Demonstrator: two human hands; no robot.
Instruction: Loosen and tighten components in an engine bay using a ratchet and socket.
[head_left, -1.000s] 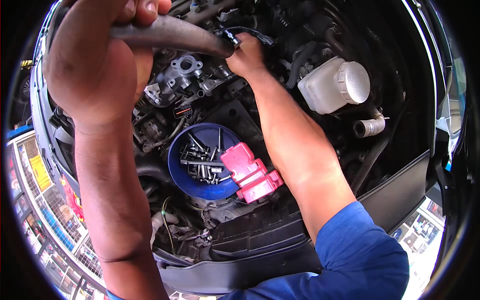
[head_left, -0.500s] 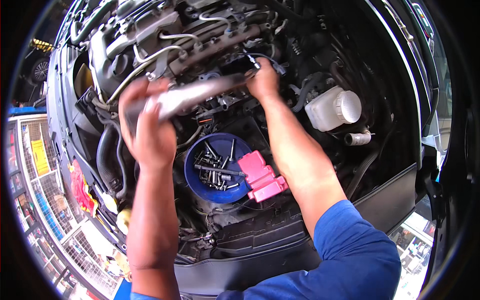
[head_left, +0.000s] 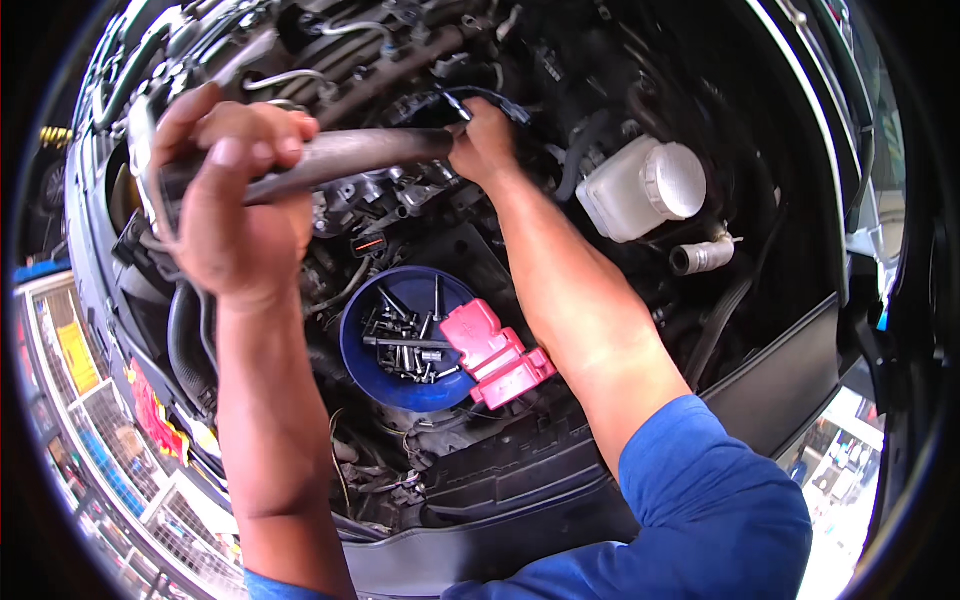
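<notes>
My left hand is closed around one end of a dark metal pipe, which lies nearly level above the engine. The pipe's other end meets the fingers of my right hand, deeper in the engine bay. That hand is closed at a chrome rod-like tool poking up beside its fingers; the rest of the tool is hidden. Below the hands sits a blue bowl of bolts and metal tool pieces. A pink-red plastic cover leans over its right rim.
A white fluid reservoir stands right of my right forearm, with an open-ended hose below it. Metal fuel pipes and a rail cross the engine at the top. Mesh-fronted shelving is at the left, beyond the car.
My left hand has moved up and left with its end of the pipe, which now looks sharper and more level. The right hand keeps its place at the engine while the whole view shifts slightly.
</notes>
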